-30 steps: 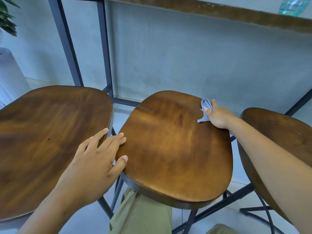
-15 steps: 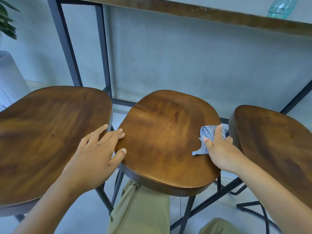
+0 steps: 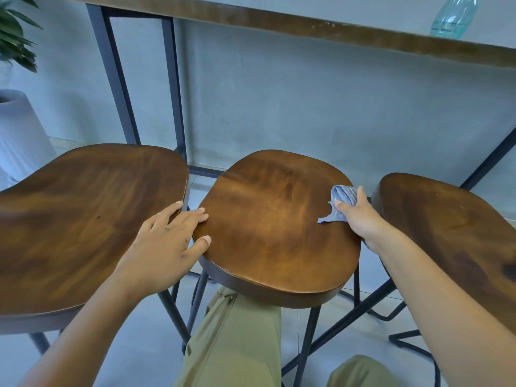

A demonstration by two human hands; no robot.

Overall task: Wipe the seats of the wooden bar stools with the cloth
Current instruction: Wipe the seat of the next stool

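We saw the right hand (image 3: pixel 360 216) gripping the bunched blue cloth (image 3: pixel 342 202), pressed on the middle stool seat (image 3: pixel 273 227) near its right edge. Left hand (image 3: pixel 164 241) lay flat, fingers straight, holding nothing, bridging the left stool seat (image 3: pixel 83 219) and the middle seat's left rim.
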